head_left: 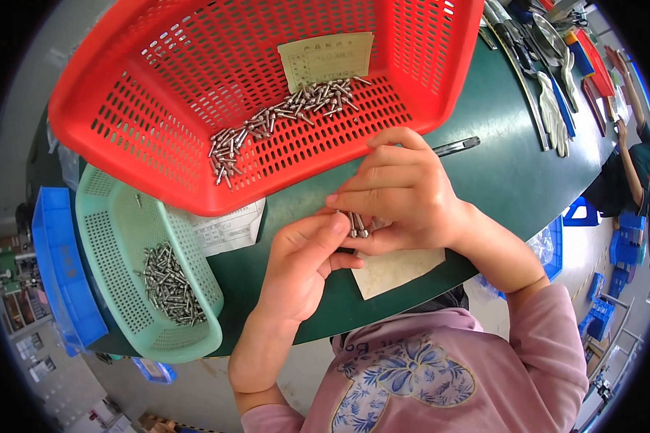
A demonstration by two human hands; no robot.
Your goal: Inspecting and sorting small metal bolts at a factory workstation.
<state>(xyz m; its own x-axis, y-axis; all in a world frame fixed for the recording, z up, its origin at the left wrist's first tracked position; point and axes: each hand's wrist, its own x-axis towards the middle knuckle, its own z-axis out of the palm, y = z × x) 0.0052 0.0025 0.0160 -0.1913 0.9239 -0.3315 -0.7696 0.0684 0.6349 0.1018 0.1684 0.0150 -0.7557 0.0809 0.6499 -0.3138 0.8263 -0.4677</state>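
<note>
My right hand (412,195) is closed around several small steel screw-like pins (357,229), whose rounded ends poke out below its fingers. My left hand (303,256) meets it at the fingertips, thumb and forefinger pinched together. What the left fingers hold is hidden; a bit of something dark shows beneath them. Beyond the hands, a large red perforated basket (144,169) holds a loose heap of similar pins (289,108) and a yellowish paper card (326,59). A pale green basket (115,289) at left contains another pile of small metal pins (167,285).
On the green table (491,173) lie a dark pen-like tool (456,146), a white printed sheet (231,229) and a brownish paper (397,273). Gloves (552,115) and hand tools are at far right. A blue bin (65,267) stands left. Another person (632,166) is at far right.
</note>
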